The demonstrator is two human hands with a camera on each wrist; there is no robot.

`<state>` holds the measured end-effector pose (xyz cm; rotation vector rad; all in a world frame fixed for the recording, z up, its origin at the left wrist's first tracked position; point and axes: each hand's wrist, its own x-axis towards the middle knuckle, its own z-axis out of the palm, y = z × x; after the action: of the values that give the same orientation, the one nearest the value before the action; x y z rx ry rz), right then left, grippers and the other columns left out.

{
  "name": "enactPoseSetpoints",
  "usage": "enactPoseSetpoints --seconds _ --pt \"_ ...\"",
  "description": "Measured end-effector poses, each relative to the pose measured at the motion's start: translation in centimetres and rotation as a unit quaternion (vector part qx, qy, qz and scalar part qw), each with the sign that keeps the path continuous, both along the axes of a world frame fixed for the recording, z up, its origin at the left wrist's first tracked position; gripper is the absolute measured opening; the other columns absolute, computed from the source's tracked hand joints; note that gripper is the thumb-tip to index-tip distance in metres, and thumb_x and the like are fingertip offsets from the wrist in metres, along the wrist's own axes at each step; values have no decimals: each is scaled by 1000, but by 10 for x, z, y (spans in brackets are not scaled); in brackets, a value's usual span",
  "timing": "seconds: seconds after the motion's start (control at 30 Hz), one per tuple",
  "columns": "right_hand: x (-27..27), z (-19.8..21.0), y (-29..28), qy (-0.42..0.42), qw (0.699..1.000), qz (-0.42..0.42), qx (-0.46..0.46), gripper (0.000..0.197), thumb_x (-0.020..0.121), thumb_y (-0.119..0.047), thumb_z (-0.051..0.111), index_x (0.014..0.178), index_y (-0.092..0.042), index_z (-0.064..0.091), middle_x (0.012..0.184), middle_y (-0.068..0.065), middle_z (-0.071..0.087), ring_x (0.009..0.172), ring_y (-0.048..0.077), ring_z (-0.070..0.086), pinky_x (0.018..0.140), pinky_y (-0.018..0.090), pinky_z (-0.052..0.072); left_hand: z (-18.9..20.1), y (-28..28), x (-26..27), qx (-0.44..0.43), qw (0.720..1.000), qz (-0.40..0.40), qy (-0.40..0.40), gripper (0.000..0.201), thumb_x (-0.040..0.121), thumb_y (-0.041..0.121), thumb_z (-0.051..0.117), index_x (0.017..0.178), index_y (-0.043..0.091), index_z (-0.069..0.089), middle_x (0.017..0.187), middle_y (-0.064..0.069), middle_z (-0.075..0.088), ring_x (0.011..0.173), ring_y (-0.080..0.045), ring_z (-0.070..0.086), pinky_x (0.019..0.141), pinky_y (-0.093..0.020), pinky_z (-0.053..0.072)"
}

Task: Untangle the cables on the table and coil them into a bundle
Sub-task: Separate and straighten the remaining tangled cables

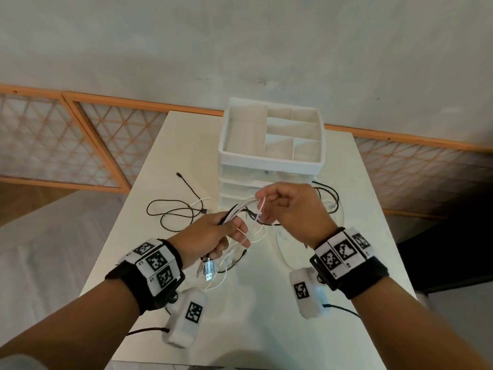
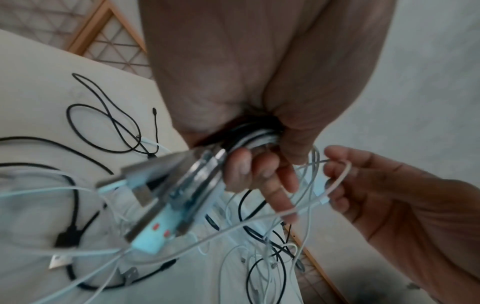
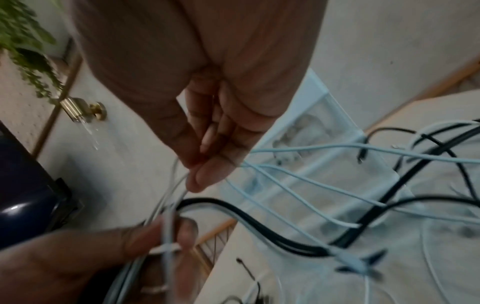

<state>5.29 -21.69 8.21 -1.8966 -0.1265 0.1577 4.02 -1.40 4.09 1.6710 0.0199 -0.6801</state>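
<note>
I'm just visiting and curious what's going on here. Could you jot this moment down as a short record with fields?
Left hand: grips a bunch of white and black cables, USB plugs hanging below.
Right hand: fingers pinch one white cable lifted from the bunch.
Table: white; loose black cable at left, more tangled cables beneath the hands.
Organizer: white, drawers below, open compartments on top.
Progress: cables not yet coiled.

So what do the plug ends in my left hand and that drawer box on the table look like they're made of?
The plug ends below the left hand look like bright metal shells: silvery and mirror-shiny, one with a pale, probably plastic, body. The drawer box looks like white plastic, matte on its ribbed rim, with cloudy see-through drawer fronts. The table is smooth matte white; its material is unclear.
</note>
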Motion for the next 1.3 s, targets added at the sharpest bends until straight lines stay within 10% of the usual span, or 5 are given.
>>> enactPoseSetpoints --seconds 0.43,0.6,0.8,0.97,1.3 --pt "46 19 -96 -47 920 -387 34 18 90 -5 61 101 -14 72 83 1 74 62 16 71 70 38 62 1 25 12 49 998 45 -22 28 102 28 50 84 10 62 71 0 48 51 -7 36 46 -21 30" --pt "25 -5 -81 -2 921 -190 -339 65 85 -10 63 144 -33 49 110 4 64 97 18 61 91 26 46 30 17 23 -10 996 69 -54 28 102 28 51 87 7 62 66 -1 53 52 -11 33 43 -21 30" --pt "-1 -3 2 -246 941 16 -233 44 81 -24 77 121 -34 66 89 -10 49 67 -6 45 65 24 47 58 -11 30 -76 995 30 -49 26 101 25 52 95 3 65 62 -4 57 51 -12 30 43 -20 29" --pt "18 3 -8 -235 942 -69 -231 19 83 -37 78 76 -23 66 65 -13 49 57 1 43 58 28 42 56 -9 29 -77 995 31 -48 22 102 26 52 96 8 64 63 -3 56 51 -12 30 46 -23 28" --pt "29 16 -44 -193 947 -160 -202 26 84 -40 77 67 -23 66 71 -10 61 60 1 51 61 19 38 30 5 21 90 985 -45 -137 24 101 25 55 85 14 68 70 4 59 48 -5 35 50 -19 31"
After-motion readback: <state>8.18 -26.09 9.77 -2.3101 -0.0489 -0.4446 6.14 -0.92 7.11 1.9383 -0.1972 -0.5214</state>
